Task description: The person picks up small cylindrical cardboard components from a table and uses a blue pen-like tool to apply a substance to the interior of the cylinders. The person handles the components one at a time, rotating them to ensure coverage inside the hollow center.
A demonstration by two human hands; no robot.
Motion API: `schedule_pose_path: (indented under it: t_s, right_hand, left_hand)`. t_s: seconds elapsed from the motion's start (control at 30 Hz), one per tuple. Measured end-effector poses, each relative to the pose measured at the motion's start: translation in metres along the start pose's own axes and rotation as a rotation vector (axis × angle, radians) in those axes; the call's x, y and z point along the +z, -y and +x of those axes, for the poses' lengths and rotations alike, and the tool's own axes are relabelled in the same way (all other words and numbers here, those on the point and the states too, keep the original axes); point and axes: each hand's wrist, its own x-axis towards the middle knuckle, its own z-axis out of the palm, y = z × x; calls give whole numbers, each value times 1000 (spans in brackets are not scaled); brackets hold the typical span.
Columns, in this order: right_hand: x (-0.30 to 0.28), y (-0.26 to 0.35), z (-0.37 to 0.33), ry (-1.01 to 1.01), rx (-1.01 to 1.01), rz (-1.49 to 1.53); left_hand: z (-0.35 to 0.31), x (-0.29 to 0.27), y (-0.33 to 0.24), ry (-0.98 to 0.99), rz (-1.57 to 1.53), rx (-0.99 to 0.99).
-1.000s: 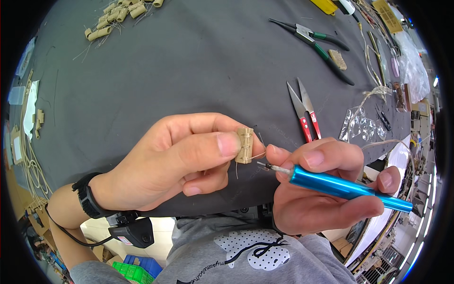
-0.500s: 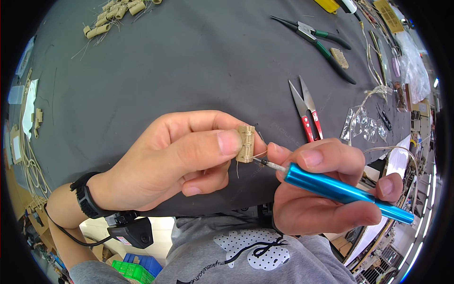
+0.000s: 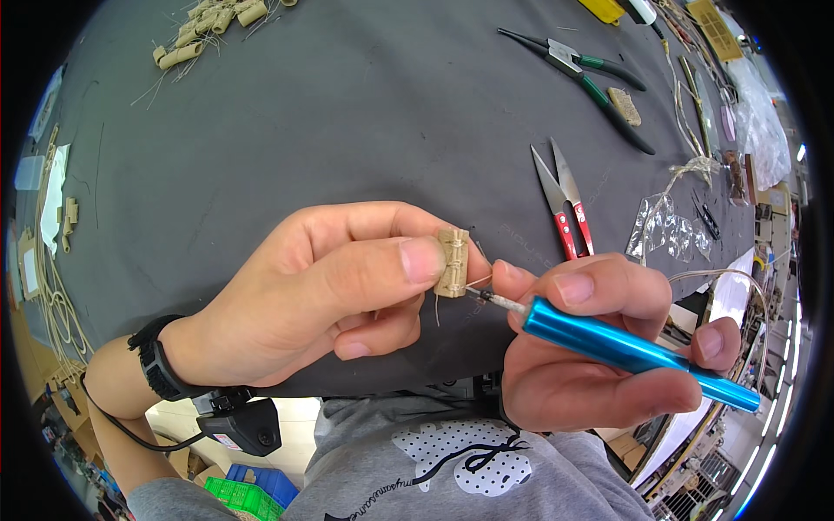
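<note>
Between thumb and fingers, my left hand (image 3: 330,291) pinches a small beige bead-like tube wound with thread (image 3: 453,263). Thin thread ends stick out from the tube's lower end. My right hand (image 3: 599,347) grips a shiny blue pen-shaped tool (image 3: 608,339), tilted with its back end toward the lower right. The tool's narrow, whitish tip with dark marks (image 3: 499,301) reaches the tube's lower right edge, next to a fine thread; whether it touches I cannot tell. Just beyond my right hand lie thread snips with red handles (image 3: 566,204), blades spread.
A pile of beige tubes with loose threads (image 3: 204,30) lies at the far left. Green-handled pliers (image 3: 578,74) and a tan block (image 3: 623,106) rest at the far right. Clear plastic wrap (image 3: 669,230) sits on the right. Beige cord (image 3: 56,300) is coiled along the left edge.
Hardly anything differs. The tube and the tool tip have shifted very slightly; both hands keep their grips.
</note>
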Motion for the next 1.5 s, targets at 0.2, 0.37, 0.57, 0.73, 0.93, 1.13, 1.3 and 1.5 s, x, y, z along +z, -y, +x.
schedule_pose_path:
  t_s: [0.2,0.37,0.57,0.73,0.93,1.13,1.3,1.5]
  right_hand:
    - [1,0,0,-17,15,2]
    - [1,0,-1,-28,21,1]
    - [2,0,0,-44,28,0]
    - [2,1,-1,-57,42,-6]
    - [3,2,0,-75,59,-7]
    - [6,6,4,-147,96,-2]
    - [2,18,7,-257,377,87]
    - [-2,30,11,156,833,173]
  left_hand:
    - [1,0,0,-3,0,1]
    - [1,1,0,-10,-3,4]
    - [1,2,0,-19,-10,2]
    - [1,2,0,-23,-3,-2]
    - [1,1,0,-21,-3,-1]
    - [1,1,0,5,-15,-1]
    - [-1,1,1,-8,-22,25]
    - [-4,0,-3,23,-17,70]
